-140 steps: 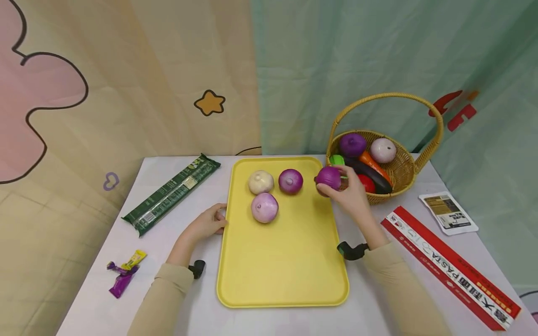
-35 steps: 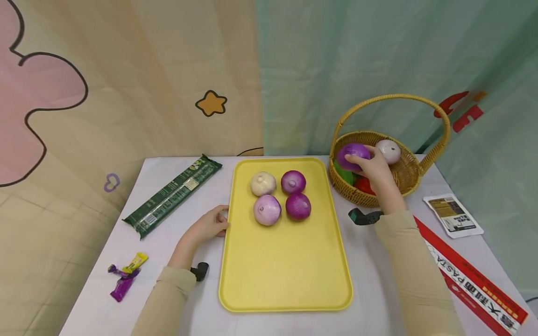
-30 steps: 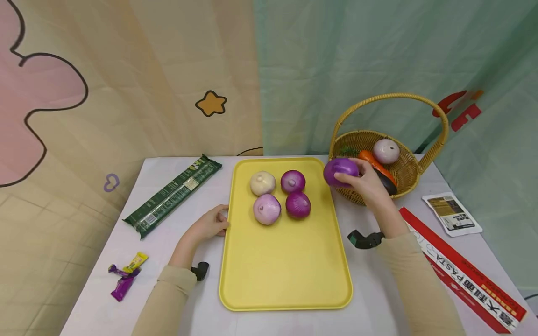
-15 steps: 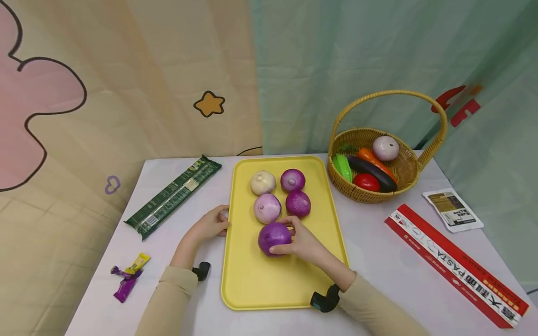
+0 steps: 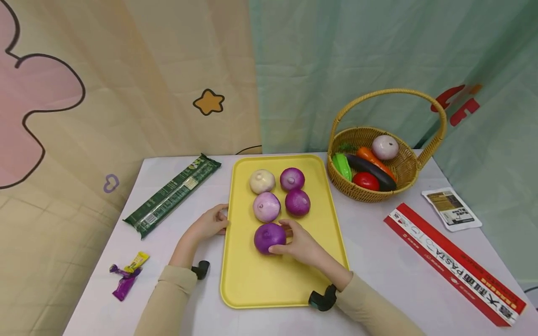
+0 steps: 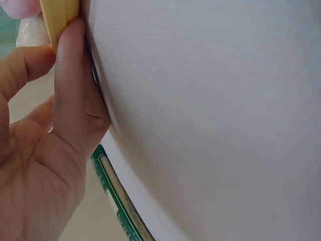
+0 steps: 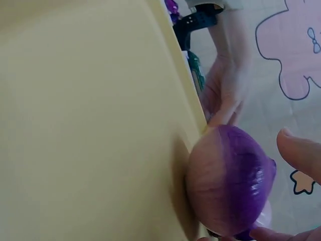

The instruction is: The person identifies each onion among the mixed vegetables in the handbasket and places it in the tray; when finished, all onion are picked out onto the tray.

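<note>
On the yellow tray, a purple onion with a paler underside in the right wrist view sits in front of the other onions. My right hand is spread around its right side; the right wrist view has the thumb apart from it and fingertips close below. My left hand pinches the tray's left rim between thumb and finger. Farther back lie a white onion, a light purple onion and two darker purple onions, one behind the other.
A wicker basket at the back right holds an eggplant, a carrot, a tomato, a green vegetable and a pale onion. A red pasta box and a pouch lie right. Left are a green packet and wrapped candies.
My right hand has brought the purple onion from the basket to the tray and its grip has loosened. Earlier it set a darker onion there. My left hand has stayed at the rim.
</note>
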`<state>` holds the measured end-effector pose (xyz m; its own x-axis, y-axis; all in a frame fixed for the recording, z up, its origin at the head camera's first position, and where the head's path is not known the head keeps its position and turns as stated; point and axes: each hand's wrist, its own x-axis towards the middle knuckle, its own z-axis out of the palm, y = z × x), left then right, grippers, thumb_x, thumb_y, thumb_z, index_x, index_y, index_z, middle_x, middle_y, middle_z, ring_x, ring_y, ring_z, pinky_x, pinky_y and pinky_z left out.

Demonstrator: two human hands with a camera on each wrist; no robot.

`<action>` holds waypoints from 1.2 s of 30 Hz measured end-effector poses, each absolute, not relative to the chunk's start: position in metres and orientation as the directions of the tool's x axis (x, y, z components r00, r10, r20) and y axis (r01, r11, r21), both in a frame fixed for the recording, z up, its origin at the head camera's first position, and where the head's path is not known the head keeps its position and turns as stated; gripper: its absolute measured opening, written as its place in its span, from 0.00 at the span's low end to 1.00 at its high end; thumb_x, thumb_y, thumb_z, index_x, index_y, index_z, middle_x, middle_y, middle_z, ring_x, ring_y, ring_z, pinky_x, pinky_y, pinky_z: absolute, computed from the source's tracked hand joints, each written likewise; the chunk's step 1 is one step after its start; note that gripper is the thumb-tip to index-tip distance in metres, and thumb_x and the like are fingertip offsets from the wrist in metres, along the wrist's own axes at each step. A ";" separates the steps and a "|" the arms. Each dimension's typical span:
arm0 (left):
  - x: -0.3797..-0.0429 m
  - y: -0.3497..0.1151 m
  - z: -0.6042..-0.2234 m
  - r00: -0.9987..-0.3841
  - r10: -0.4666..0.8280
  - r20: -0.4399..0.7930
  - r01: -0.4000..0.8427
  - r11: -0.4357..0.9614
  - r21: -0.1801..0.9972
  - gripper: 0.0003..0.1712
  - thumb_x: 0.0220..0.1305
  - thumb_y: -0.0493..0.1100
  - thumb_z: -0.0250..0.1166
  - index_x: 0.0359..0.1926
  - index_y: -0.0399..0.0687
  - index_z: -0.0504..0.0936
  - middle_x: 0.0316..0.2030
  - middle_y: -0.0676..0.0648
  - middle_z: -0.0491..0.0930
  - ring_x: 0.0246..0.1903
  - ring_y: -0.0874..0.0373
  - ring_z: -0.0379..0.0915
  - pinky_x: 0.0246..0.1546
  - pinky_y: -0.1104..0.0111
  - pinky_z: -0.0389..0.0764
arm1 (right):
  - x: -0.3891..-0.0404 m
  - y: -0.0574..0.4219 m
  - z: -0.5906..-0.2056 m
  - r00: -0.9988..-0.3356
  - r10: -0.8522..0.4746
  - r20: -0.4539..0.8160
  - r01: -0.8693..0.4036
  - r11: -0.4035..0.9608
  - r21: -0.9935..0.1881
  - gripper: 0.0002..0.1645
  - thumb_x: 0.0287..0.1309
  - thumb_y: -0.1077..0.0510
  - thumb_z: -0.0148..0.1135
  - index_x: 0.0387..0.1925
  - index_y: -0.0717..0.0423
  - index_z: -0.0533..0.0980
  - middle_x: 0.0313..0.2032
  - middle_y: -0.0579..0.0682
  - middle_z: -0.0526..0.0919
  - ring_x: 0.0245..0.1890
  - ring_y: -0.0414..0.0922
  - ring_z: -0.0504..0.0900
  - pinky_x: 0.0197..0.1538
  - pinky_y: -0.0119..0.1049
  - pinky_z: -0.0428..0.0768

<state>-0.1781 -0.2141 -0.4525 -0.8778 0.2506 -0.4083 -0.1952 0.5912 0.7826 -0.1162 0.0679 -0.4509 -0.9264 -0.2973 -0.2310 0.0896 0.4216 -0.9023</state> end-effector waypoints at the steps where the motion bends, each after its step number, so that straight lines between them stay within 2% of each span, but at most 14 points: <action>1: -0.178 -0.214 -0.453 -0.878 0.250 -0.408 -0.196 0.591 0.783 0.34 0.69 0.35 0.55 0.74 0.37 0.57 0.39 0.41 0.73 0.33 0.57 0.77 0.39 0.65 0.85 | -0.117 0.071 -0.448 -0.927 -0.289 -0.238 0.097 0.428 -0.899 0.48 0.48 0.53 0.77 0.66 0.65 0.65 0.61 0.59 0.74 0.58 0.55 0.77 0.53 0.44 0.82; 3: -0.179 -0.216 -0.453 -0.878 0.248 -0.409 -0.197 0.592 0.781 0.34 0.68 0.35 0.55 0.74 0.38 0.57 0.39 0.41 0.73 0.32 0.57 0.77 0.39 0.65 0.85 | -0.119 0.079 -0.440 -0.926 -0.285 -0.248 0.104 0.439 -0.893 0.47 0.50 0.52 0.76 0.66 0.65 0.65 0.64 0.60 0.72 0.61 0.57 0.75 0.56 0.47 0.81; 7: -0.179 -0.218 -0.453 -0.879 0.248 -0.409 -0.197 0.592 0.782 0.34 0.69 0.35 0.54 0.74 0.38 0.57 0.39 0.42 0.73 0.32 0.58 0.76 0.38 0.66 0.85 | -0.132 0.109 -0.415 -0.942 -0.262 -0.209 0.061 0.479 -0.876 0.40 0.55 0.49 0.72 0.64 0.62 0.69 0.63 0.59 0.74 0.63 0.58 0.72 0.60 0.52 0.77; 10: -0.178 -0.219 -0.452 -0.879 0.239 -0.413 -0.206 0.591 0.780 0.34 0.68 0.35 0.55 0.74 0.39 0.57 0.39 0.42 0.73 0.31 0.58 0.76 0.38 0.66 0.84 | -0.150 0.139 -0.393 -0.968 -0.217 -0.126 0.007 0.478 -0.878 0.35 0.60 0.48 0.67 0.63 0.61 0.71 0.61 0.61 0.76 0.63 0.59 0.73 0.62 0.53 0.76; 13: -0.176 -0.220 -0.451 -0.877 0.243 -0.415 -0.202 0.596 0.777 0.34 0.69 0.35 0.55 0.74 0.37 0.57 0.38 0.42 0.73 0.32 0.58 0.76 0.38 0.66 0.84 | -0.176 0.173 -0.373 -0.995 -0.080 -0.058 0.014 0.473 -0.881 0.35 0.63 0.45 0.64 0.64 0.60 0.70 0.62 0.61 0.75 0.63 0.57 0.72 0.64 0.52 0.73; 16: -0.174 -0.221 -0.451 -0.877 0.239 -0.416 -0.204 0.599 0.774 0.34 0.69 0.35 0.55 0.74 0.37 0.57 0.39 0.42 0.73 0.32 0.58 0.76 0.38 0.66 0.84 | -0.207 0.205 -0.359 -0.995 0.100 -0.012 0.056 0.451 -0.891 0.38 0.63 0.41 0.63 0.66 0.59 0.67 0.63 0.60 0.72 0.64 0.55 0.71 0.66 0.49 0.72; 20: -0.175 -0.224 -0.451 -0.882 0.234 -0.409 -0.200 0.601 0.774 0.34 0.69 0.35 0.55 0.73 0.38 0.58 0.39 0.42 0.73 0.32 0.58 0.75 0.39 0.66 0.84 | -0.246 0.235 -0.353 -0.948 0.319 -0.014 0.140 0.378 -0.915 0.42 0.60 0.39 0.64 0.68 0.56 0.65 0.64 0.53 0.70 0.64 0.49 0.69 0.66 0.40 0.72; 23: -0.174 -0.226 -0.452 -0.883 0.236 -0.405 -0.194 0.602 0.774 0.34 0.69 0.35 0.55 0.73 0.37 0.58 0.39 0.42 0.73 0.32 0.58 0.76 0.38 0.66 0.85 | -0.270 0.250 -0.354 -0.906 0.421 -0.049 0.188 0.297 -0.936 0.43 0.59 0.39 0.64 0.70 0.52 0.64 0.65 0.50 0.68 0.64 0.46 0.67 0.66 0.37 0.71; 28: -0.172 -0.227 -0.456 -0.881 0.242 -0.407 -0.200 0.588 0.784 0.34 0.68 0.34 0.55 0.73 0.37 0.58 0.39 0.41 0.73 0.31 0.58 0.76 0.38 0.65 0.85 | -0.294 0.265 -0.366 -0.882 0.453 -0.130 0.252 0.219 -0.943 0.47 0.60 0.41 0.63 0.74 0.52 0.57 0.73 0.55 0.57 0.72 0.49 0.59 0.73 0.38 0.64; 33: -0.169 -0.223 -0.461 -0.871 0.267 -0.412 -0.202 0.570 0.797 0.35 0.67 0.34 0.56 0.73 0.36 0.57 0.38 0.42 0.73 0.31 0.58 0.76 0.37 0.65 0.85 | -0.299 0.281 -0.386 -0.887 0.404 -0.223 0.349 0.271 -0.897 0.53 0.62 0.45 0.62 0.78 0.55 0.46 0.77 0.58 0.42 0.76 0.54 0.48 0.77 0.45 0.56; 36: -0.168 -0.221 -0.463 -0.873 0.257 -0.413 -0.211 0.565 0.798 0.34 0.67 0.34 0.56 0.73 0.37 0.58 0.38 0.42 0.73 0.31 0.58 0.76 0.37 0.66 0.85 | -0.299 0.290 -0.394 -0.888 0.390 -0.244 0.374 0.306 -0.875 0.54 0.61 0.50 0.62 0.78 0.58 0.43 0.77 0.61 0.41 0.75 0.58 0.49 0.76 0.48 0.57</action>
<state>-0.1681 -0.2208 -0.4628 -0.8734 0.2574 -0.4135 -0.2112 0.5647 0.7978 -0.2987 0.2895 -0.3938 -0.8881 0.3895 -0.2439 0.3745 0.3057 -0.8754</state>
